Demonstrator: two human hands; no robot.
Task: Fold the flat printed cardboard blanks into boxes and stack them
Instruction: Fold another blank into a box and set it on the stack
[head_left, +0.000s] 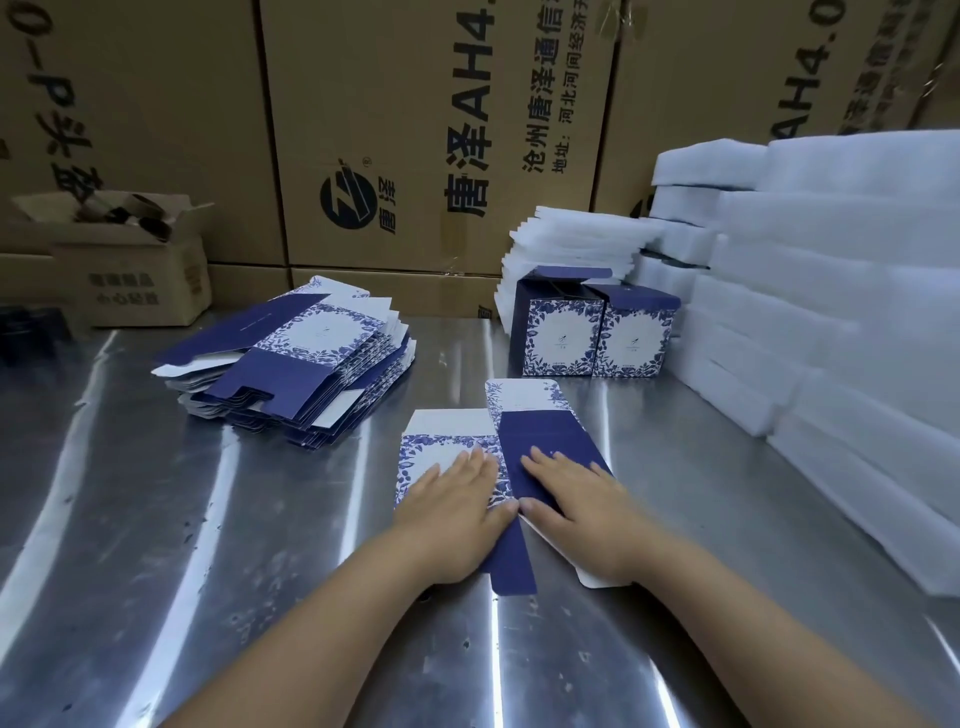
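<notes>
A flat blue-and-white printed blank (540, 431) lies on the steel table (208, 519) in front of me. My left hand (452, 514) presses flat on its floral panel. On its dark blue panel lies my right hand (571, 499), fingers straight. A messy pile of flat blanks (291, 358) sits to the left. Two folded boxes (592, 332) stand side by side behind the blank, their top flaps up.
Tall stacks of white foam sheets (810, 291) fill the right side, with a smaller foam stack (571, 244) behind the folded boxes. Large brown cartons (415, 130) wall off the back. A small open carton (124, 260) sits at the back left.
</notes>
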